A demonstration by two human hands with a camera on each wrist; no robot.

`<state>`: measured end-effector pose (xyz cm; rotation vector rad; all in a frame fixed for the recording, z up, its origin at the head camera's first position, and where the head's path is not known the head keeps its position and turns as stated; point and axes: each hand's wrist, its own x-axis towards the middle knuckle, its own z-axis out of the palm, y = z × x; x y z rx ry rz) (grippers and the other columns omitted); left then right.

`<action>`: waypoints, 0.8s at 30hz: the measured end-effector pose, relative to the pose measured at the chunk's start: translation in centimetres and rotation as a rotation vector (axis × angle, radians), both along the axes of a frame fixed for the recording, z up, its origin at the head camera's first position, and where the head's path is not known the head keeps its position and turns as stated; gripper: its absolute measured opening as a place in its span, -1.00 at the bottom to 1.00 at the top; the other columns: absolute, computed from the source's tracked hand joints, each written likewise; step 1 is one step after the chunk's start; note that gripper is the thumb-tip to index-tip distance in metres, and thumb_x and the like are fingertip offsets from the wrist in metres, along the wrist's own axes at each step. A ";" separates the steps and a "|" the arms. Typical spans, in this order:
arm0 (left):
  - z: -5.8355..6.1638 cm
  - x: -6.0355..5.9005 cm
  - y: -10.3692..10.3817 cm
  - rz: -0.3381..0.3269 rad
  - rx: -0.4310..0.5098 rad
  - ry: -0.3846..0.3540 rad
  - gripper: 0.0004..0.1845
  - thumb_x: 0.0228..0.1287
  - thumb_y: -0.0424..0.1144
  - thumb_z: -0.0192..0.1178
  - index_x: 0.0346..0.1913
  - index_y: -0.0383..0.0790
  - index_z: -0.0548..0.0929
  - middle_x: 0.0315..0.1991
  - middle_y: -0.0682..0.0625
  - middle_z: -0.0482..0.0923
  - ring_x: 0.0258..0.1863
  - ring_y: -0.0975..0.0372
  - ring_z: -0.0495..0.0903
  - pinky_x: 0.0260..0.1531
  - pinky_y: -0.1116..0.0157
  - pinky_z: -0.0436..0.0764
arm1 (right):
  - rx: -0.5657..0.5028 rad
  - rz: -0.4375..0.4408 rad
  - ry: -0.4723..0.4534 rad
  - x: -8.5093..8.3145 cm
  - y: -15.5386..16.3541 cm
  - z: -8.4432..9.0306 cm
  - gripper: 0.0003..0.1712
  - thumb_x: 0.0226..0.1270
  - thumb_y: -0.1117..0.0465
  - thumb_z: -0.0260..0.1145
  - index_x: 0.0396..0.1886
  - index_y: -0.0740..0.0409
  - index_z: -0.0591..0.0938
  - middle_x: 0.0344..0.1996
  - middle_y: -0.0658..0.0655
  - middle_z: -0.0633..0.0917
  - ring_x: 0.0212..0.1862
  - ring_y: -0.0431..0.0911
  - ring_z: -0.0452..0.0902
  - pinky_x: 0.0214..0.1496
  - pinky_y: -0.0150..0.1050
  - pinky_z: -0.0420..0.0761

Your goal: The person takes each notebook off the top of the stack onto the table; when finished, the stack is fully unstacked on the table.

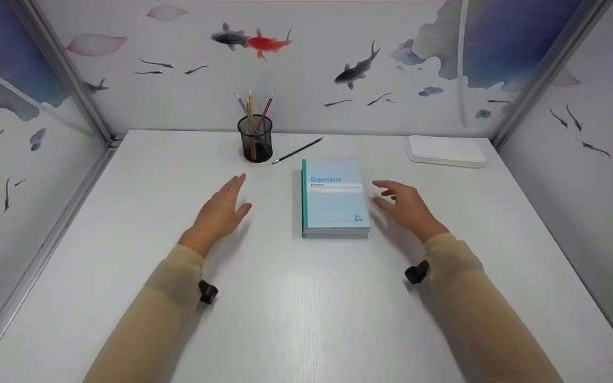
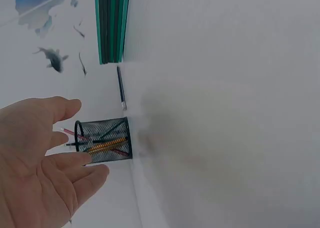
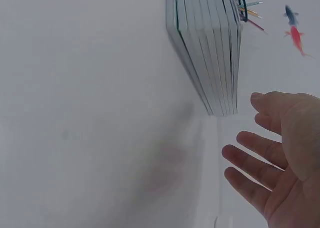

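Note:
A stack of light-blue notebooks (image 1: 334, 205) with green spines lies in the middle of the white table; the top cover reads "Gambit". To its left, my left hand (image 1: 221, 210) hovers apart from the stack, fingers extended and holding nothing. On the other side, my right hand (image 1: 405, 207) is close to the stack's right edge, with a small gap and nothing in its loosely bent fingers. The right wrist view shows the page edges of several stacked notebooks (image 3: 212, 53) beyond the thumb. Their green spines (image 2: 112, 26) appear at the top of the left wrist view.
Behind the stack, a black mesh pen holder (image 1: 256, 141) stands with several pencils in it. A dark pencil (image 1: 298, 150) lies on the table (image 1: 285, 308) between holder and stack. At the back right rests a flat white case (image 1: 446, 151). Printed panels enclose the table.

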<state>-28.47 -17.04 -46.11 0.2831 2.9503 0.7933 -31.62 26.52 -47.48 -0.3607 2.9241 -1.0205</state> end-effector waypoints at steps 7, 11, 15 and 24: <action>-0.5 -0.4 4.0 -0.035 0.136 -0.054 -0.43 0.56 -0.17 0.15 0.55 -0.11 0.35 0.46 -0.12 0.44 0.42 0.00 0.46 0.44 0.02 0.43 | -0.137 0.008 -0.109 -0.4 -1.2 -0.3 -0.46 0.53 0.10 0.31 0.44 -0.04 0.51 0.39 0.11 0.56 0.27 0.08 0.60 0.35 0.07 0.58; -0.7 -0.7 6.2 -0.042 0.216 -0.098 -0.53 0.53 -0.21 0.19 0.44 -0.12 0.50 0.30 -0.07 0.59 0.23 0.08 0.59 0.29 0.10 0.58 | -0.180 0.013 -0.112 -0.6 -1.5 -0.8 -0.49 0.51 0.13 0.33 0.40 -0.07 0.55 0.37 0.11 0.57 0.26 0.10 0.61 0.34 0.08 0.58; -1.0 -0.7 8.0 -0.030 0.324 -0.184 -0.57 0.54 -0.19 0.18 0.39 -0.14 0.55 0.21 -0.03 0.63 0.05 0.15 0.64 0.08 0.21 0.66 | -0.211 0.023 -0.121 -0.8 -1.4 -1.6 -0.57 0.51 0.15 0.33 0.32 -0.08 0.60 0.39 0.06 0.56 0.28 0.05 0.60 0.37 0.05 0.57; -1.5 -1.4 10.1 0.000 0.492 -0.294 -0.58 0.54 -0.15 0.17 0.35 -0.19 0.54 0.08 -0.07 0.61 -0.19 0.16 0.71 -0.17 0.27 0.73 | -0.251 0.020 -0.134 -1.4 -0.8 -1.4 -0.53 0.50 0.21 0.30 0.36 -0.09 0.59 0.40 0.05 0.55 0.32 0.06 0.56 0.41 0.08 0.53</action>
